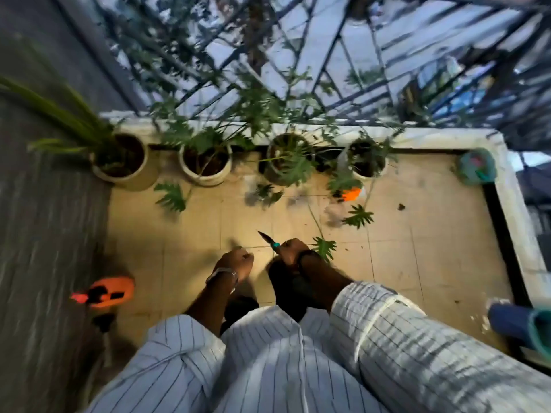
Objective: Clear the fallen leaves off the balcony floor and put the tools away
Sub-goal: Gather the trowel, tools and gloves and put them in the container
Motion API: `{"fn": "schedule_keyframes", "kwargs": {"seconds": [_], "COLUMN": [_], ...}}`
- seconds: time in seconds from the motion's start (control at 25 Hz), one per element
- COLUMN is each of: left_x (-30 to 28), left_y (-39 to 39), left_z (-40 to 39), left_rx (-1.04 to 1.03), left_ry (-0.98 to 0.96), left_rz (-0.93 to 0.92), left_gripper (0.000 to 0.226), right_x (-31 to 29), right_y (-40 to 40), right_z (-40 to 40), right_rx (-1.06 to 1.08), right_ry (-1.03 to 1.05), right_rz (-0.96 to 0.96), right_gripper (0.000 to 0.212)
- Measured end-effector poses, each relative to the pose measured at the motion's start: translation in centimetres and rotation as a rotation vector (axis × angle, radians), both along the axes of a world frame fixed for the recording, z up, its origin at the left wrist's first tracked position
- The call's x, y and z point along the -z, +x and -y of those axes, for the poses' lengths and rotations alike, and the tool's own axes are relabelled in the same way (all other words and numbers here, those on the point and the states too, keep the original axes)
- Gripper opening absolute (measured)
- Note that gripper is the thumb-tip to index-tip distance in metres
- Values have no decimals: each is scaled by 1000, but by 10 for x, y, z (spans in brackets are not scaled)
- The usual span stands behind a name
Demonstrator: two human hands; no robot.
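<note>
At about nine o'clock, low by the grey wall, lies an orange tool (pixel 104 292), blurred, so its kind cannot be told. Along the parapet from ten to one o'clock stand four plant pots: the first (pixel 125 162) with long strap leaves, the second (pixel 205 165), the third (pixel 287 159) and the fourth (pixel 368 159) with lobed foliage. On the tan floor tiles (pixel 417 248) fallen leaves lie apart: one (pixel 171 196) just before the second pot, one (pixel 267 193) before the third, one (pixel 359 216) at about one o'clock. At centre the left hand (pixel 235 262) is curled into a loose fist and holds nothing visible. Just right of it the right hand (pixel 290 253) grips teal-handled pruning shears (pixel 269 241), blades pointing to eleven o'clock. A leaf (pixel 325 247) lies just beside that wrist. A small orange object (pixel 351 193) sits near the fourth pot. A teal bowl-like container (pixel 477 166) rests in the two o'clock corner.
</note>
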State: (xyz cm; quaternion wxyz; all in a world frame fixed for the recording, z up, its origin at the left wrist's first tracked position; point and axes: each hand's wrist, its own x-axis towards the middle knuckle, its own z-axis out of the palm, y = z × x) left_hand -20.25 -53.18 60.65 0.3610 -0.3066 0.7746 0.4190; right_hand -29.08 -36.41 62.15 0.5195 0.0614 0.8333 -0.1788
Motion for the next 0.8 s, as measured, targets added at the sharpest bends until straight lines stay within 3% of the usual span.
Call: {"fn": "schedule_keyframes", "kwargs": {"seconds": [0.08,0.2,0.36,0.56,0.8], "left_x": [-6,-13,-9,-3,-3], "left_y": [-31,-75,-132,-193,-257], "left_z": [-31,-91,-182,-329,-504], "left_rx": [165,382,628,888,1174], "left_ry": [-27,-48,-79,-54,-43], "left_rz": [-10,-40,-50,-41,-86], "left_gripper": [37,31,22,18,37], "right_x": [6,17,24,19,11], "right_y": [0,-5,-23,-36,-54], "right_z": [-42,-112,-222,-381,-562], "right_rx": [115,382,559,690,948], "right_ry": [-20,-35,-5,94,211], "right_rz": [-5,-55,-74,-106,-122], "right_gripper": [47,64,48,48,40]}}
